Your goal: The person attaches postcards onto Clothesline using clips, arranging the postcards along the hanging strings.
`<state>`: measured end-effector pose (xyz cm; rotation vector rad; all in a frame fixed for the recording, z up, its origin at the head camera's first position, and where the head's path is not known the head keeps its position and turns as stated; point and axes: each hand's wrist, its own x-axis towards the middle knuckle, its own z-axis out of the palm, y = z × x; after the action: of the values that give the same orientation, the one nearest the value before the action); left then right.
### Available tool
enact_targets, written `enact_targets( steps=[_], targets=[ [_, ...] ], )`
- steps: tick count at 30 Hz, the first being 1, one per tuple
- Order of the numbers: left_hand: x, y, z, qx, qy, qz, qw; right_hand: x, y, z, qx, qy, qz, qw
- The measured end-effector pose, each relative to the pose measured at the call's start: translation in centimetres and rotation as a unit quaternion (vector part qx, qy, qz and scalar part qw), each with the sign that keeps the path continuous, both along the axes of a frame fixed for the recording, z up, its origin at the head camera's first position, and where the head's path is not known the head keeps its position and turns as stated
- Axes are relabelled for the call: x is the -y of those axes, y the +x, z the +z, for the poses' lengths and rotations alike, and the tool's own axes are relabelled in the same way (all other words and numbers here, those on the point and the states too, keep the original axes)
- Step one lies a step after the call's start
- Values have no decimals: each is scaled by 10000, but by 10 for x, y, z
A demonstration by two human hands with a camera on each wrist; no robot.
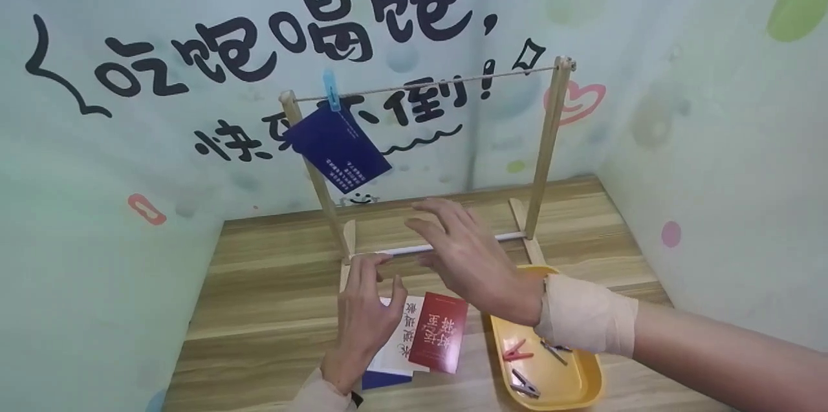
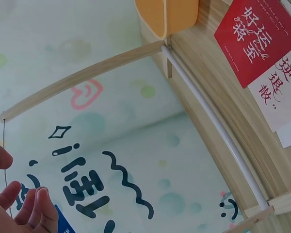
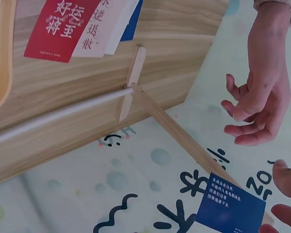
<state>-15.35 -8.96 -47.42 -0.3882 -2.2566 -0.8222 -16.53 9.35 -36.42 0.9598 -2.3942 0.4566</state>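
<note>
A dark blue card [image 1: 339, 150] hangs tilted from a string [image 1: 427, 83], held by a light blue clothespin [image 1: 331, 92] near the left post. My left hand [image 1: 370, 308] is raised with loosely bent fingers and holds nothing; it overlaps the stacked cards below in the head view. To its right, my right hand [image 1: 475, 260] has its fingers spread and is empty, in front of the frame's white lower bar [image 1: 411, 249]. In the right wrist view, the blue card [image 3: 231, 204] shows white printing near my right hand's fingertips. A red card [image 1: 440, 333] lies over a white card [image 1: 391, 350].
Wooden posts [image 1: 546, 156] on flat feet carry the string above the wood-grain table [image 1: 259, 308]. A yellow tray [image 1: 590, 392] at the right contains a red clothespin [image 1: 517, 352] and several dark ones. Another blue card [image 1: 385, 381] peeks out under the stack. Printed walls surround the table.
</note>
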Motion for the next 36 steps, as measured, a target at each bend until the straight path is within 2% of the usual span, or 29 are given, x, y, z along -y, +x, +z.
enact_targets(
  steps=[5,11,20,25,36],
  targets=[
    [-5,10,-4,10,-27,-57,10000,-6,7,-16,-130,43,108,9998],
    [-12,19,-17,42,19,13,10000,-12,13,-35,-171,127,135,9997],
    [-14,29,-35,253,159,-75,9995,-23,16,-65,-183,-120,169,9996],
    [-15,33,-45,309,92,-49,9995,-30,18,-79,-174,-184,39,9997],
    [-23,46,-63,934,116,57,9955,-39,24,-108,137,-123,-246,9995]
  ],
)
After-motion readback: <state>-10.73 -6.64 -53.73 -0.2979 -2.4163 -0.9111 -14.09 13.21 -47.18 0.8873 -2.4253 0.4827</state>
